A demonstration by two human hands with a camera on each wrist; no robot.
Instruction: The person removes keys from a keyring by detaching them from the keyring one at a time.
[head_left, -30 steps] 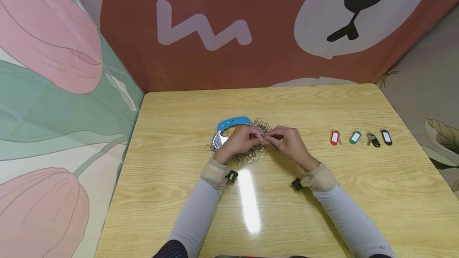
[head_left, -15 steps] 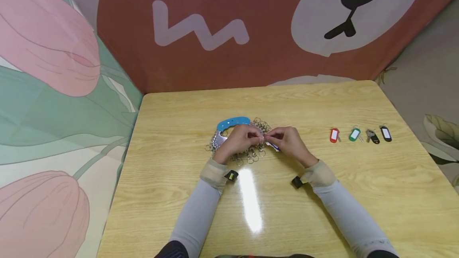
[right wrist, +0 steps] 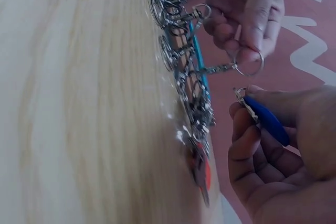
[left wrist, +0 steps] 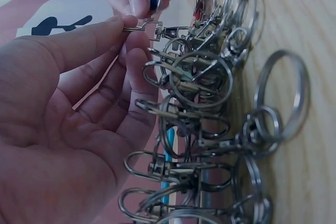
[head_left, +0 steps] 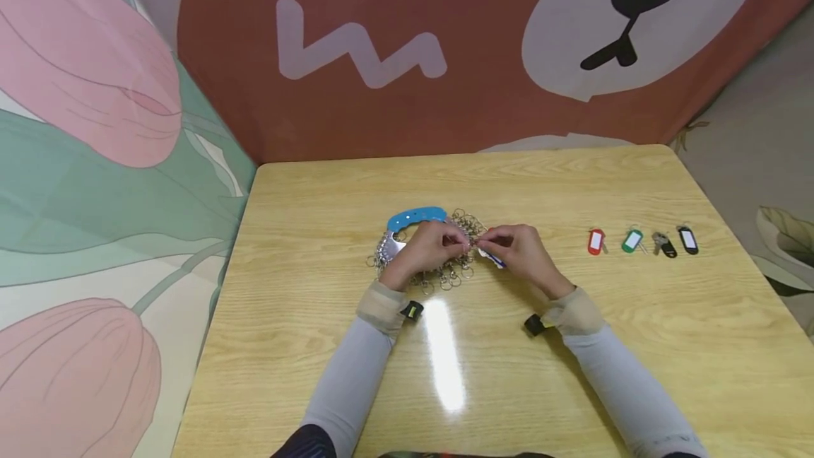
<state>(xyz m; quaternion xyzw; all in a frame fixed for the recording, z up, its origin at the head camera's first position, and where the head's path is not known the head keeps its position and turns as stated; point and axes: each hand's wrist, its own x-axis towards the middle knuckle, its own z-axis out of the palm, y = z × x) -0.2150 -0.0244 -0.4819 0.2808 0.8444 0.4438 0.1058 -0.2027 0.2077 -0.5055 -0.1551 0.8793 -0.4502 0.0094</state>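
A metal key holder with a blue handle (head_left: 416, 217) lies on the table, its edge crowded with snap hooks and split rings. My left hand (head_left: 429, 249) is over its right part, thumb and finger pinching a split ring (right wrist: 263, 62) that hangs from one hook. Just to the right, my right hand (head_left: 523, 254) pinches a blue key tag (right wrist: 269, 121) near its small metal ring. A silvery key (right wrist: 252, 109) lies against the tag. In the right wrist view, the tag's ring and the pinched split ring are apart, with a narrow gap between them.
To the right on the wooden table (head_left: 305, 345) lie a red key tag (head_left: 596, 241), a green key tag (head_left: 632, 240), a black tag with keys (head_left: 666, 245) and another black tag (head_left: 687, 239). A printed cloth (head_left: 483, 112) rises behind the table.
My right hand has drawn slightly to the right, away from the left fingertips, and more of the blue tag shows. My left hand stays almost where it was.
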